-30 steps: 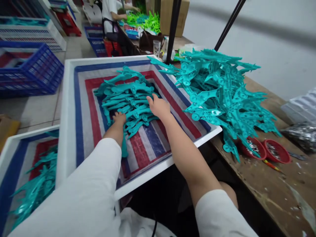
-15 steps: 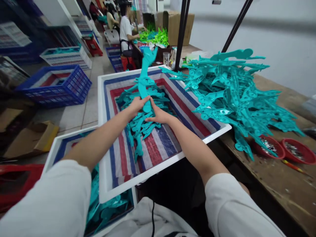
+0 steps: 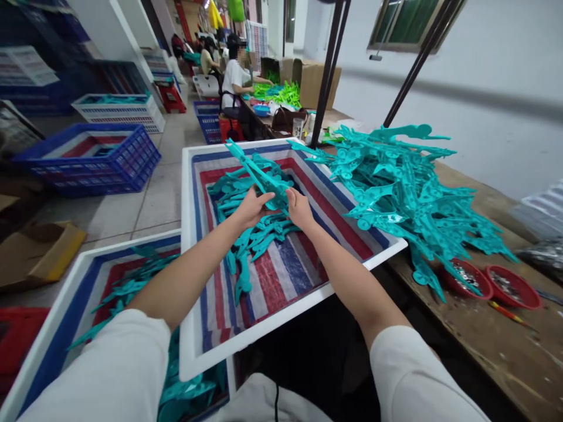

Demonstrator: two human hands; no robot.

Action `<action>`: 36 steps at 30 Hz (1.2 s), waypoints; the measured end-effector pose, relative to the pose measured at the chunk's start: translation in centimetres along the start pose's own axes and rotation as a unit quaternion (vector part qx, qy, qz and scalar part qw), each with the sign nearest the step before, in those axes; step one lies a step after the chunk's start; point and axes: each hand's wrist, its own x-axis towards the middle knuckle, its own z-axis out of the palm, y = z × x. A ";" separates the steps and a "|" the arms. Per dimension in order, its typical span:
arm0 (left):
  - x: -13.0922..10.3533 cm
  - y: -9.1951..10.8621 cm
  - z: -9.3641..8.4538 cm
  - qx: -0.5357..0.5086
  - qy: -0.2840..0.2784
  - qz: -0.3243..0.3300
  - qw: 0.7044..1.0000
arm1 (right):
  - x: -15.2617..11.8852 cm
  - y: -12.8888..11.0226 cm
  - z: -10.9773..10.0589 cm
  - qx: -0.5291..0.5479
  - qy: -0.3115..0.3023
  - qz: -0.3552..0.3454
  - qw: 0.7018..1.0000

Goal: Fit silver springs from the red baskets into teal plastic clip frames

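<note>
Lined white tray (image 3: 187, 187): heap of teal parts (image 3: 261, 237). Above heap: teal piece (image 3: 253, 170), pinched by left hand (image 3: 251, 209); right hand (image 3: 300, 210) at its near end, grip unclear. Lower white crate (image 3: 65, 325): loose teal parts (image 3: 118, 296). Two red bowls (image 3: 530, 300): metal bits (image 3: 504, 284).

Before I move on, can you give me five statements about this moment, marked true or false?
1. The left hand holds teal pieces. True.
2. Two red bowls stand on the workbench. True.
3. The left hand is over the workbench. False: it is over the white-rimmed crate.
4. The crate is lined in plain green. False: the striped lining is blue, red and pale.
5. A blue basket stands left of the crate. True.
</note>
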 end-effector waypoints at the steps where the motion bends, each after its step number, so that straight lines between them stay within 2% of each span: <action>1: 0.0 0.0 -0.1 -0.005 -0.001 -0.006 1.000 | 0.0 0.1 0.2 0.004 0.005 -0.002 1.000; 6: 0.2 -0.4 -0.2 -0.012 0.016 -0.011 1.000 | 0.0 -0.2 0.5 -0.053 0.018 -0.006 0.998; 10: 0.4 -1.2 -0.3 0.009 0.040 -0.026 0.999 | 0.6 0.0 0.8 -0.045 0.041 0.029 0.998; 12: 0.7 -1.6 -0.6 0.017 0.070 -0.046 0.996 | 1.2 0.5 0.4 0.029 0.095 0.084 0.991; 14: 1.1 -1.5 -1.2 0.017 0.118 -0.046 0.992 | 1.9 1.1 -0.5 0.146 0.155 0.146 0.966; 16: 1.5 -0.9 -2.0 0.004 0.173 0.022 0.985 | 2.4 1.5 -1.8 0.263 0.171 0.186 0.931; 19: 1.9 0.4 -3.5 -0.024 0.224 0.192 0.955 | 2.5 1.7 -3.4 0.378 0.090 0.218 0.895; 20: 2.0 0.6 -3.8 -0.038 0.226 0.228 0.946 | 2.4 1.8 -3.8 0.391 0.046 0.230 0.890; 22: 2.1 0.2 -4.3 -0.070 0.211 0.242 0.944 | 2.3 2.0 -4.1 0.380 -0.032 0.263 0.886; 24: 2.5 -1.6 -4.3 -0.088 0.187 0.200 0.958 | 2.4 2.2 -4.2 0.353 -0.073 0.296 0.885; 26: 3.0 -4.4 -4.0 -0.068 0.177 0.142 0.972 | 2.7 2.6 -4.2 0.356 -0.046 0.285 0.889; 28: 3.8 -7.5 -3.9 0.026 0.173 0.082 0.981 | 3.1 2.8 -4.1 0.387 0.000 0.217 0.896; 30: 4.8 -10.0 -4.4 0.191 0.144 0.005 0.971 | 3.1 2.9 -3.7 0.405 -0.011 0.156 0.901; 32: 5.9 -11.5 -5.4 0.324 0.099 -0.059 0.939 | 2.7 2.9 -2.8 0.373 -0.088 0.167 0.909; 33: 6.4 -11.8 -6.1 0.359 0.084 -0.076 0.926 | 2.4 2.9 -2.3 0.334 -0.134 0.189 0.914; 35: 7.2 -12.2 -7.6 0.378 0.080 -0.080 0.919 | 1.7 3.0 -1.1 0.216 -0.214 0.208 0.929; 36: 7.4 -12.4 -8.3 0.385 0.085 -0.076 0.916 | 1.5 3.1 -0.5 0.143 -0.249 0.187 0.939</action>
